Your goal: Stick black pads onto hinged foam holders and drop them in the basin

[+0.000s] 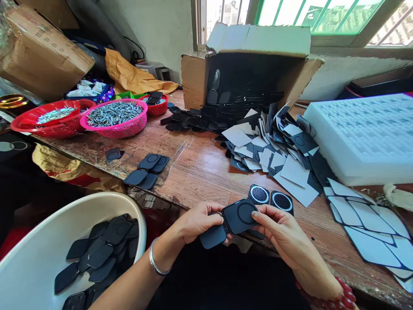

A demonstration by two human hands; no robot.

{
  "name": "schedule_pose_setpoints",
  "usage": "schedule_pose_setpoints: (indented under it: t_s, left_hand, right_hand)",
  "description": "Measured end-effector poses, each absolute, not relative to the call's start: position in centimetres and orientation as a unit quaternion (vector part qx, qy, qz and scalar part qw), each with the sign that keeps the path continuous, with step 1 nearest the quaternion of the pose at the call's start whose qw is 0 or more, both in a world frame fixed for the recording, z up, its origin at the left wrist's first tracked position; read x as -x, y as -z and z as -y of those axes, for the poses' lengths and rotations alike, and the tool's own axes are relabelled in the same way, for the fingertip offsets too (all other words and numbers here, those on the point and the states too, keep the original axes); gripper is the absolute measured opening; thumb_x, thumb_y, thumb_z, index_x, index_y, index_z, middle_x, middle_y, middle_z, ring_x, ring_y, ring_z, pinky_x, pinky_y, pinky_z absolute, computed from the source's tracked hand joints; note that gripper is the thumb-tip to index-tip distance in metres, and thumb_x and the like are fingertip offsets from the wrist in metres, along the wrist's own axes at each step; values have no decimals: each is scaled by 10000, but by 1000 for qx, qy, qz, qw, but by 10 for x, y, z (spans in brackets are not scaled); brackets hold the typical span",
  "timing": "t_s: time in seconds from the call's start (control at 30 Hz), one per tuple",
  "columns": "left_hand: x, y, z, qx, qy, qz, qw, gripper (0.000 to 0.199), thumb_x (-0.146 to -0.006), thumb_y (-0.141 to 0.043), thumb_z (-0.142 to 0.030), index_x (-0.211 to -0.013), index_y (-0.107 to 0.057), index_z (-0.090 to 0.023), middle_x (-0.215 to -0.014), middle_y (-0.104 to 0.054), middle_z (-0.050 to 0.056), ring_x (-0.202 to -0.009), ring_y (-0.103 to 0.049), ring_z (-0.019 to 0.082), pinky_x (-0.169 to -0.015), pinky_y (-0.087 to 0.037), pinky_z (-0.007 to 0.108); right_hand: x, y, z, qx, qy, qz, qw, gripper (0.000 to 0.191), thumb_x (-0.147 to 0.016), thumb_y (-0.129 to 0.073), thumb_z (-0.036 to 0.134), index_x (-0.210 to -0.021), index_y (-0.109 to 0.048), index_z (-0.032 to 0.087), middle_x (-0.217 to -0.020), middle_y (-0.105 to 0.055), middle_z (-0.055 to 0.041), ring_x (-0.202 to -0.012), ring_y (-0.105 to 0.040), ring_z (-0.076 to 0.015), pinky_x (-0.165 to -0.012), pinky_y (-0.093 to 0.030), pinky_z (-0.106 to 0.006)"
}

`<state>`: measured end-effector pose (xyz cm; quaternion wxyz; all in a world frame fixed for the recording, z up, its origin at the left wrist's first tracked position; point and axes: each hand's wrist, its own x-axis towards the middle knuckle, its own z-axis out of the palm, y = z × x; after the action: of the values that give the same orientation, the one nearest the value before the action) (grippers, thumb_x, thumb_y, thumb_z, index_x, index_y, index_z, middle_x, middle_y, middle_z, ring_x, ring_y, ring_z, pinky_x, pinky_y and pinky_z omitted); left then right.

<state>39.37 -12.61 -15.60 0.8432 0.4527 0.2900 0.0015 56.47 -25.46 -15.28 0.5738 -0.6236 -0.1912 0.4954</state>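
Observation:
Over the table's front edge I hold a dark hinged charging pad with two rounded square panels, unfolded side by side. A thin ring marks its right panel. My left hand grips the left panel, thumb on top and fingers underneath. With thumb and fingers closed, my right hand pinches the right panel's outer edge. Just behind it lie two open panels, a left mesh-ring piece and a right mesh-ring piece. To the left on the table rests a small group of dark pads.
A white tub at lower left holds several dark pads. Baskets of metal parts, including a pink basket, stand behind. An open cardboard box spills dark pieces beside loose square sheets. White foam trays and white-faced sheets lie right.

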Motion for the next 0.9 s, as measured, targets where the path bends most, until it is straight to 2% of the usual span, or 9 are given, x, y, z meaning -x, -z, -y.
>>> schedule_pose_setpoints:
  t_s: [0.3, 0.5, 0.7, 0.9]
  left_hand:
    - [-394, 153, 127, -462, 5, -291, 838, 314, -685, -674, -248, -969, -710, -119, -727, -734, 86, -611, -680, 157, -602, -535, 245]
    - [-395, 157, 128, -455, 3, -296, 840, 330, -686, -661, -228, -993, -710, -118, -759, -737, 90, -645, -693, 170, -645, -561, 280]
    - [-396, 158, 128, -450, 5, -296, 843, 319, -690, -660, -227, -984, -712, -115, -726, -732, 80, -627, -692, 163, -627, -560, 263]
    - [-395, 160, 127, -447, 4, -287, 847, 290, -703, -687, -240, -966, -714, -121, -688, -722, 64, -606, -690, 158, -612, -547, 245]
  right_hand:
    - [-566, 160, 256, 624, -489, 199, 576, 372, -640, -865, 484, -719, -699, 160, -762, -687, -33, -696, -604, -141, -684, -526, -261]
    - [-570, 162, 259, 627, -500, 206, 561, 354, -687, -842, 479, -754, -705, 159, -792, -692, -37, -739, -611, -144, -721, -528, -259]
    - [-570, 165, 257, 629, -495, 207, 562, 385, -638, -866, 488, -747, -707, 154, -797, -684, -40, -741, -624, -167, -736, -550, -298]
    - [-569, 164, 256, 637, -482, 215, 561, 374, -639, -863, 489, -723, -704, 162, -779, -681, -41, -709, -610, -152, -693, -544, -273]
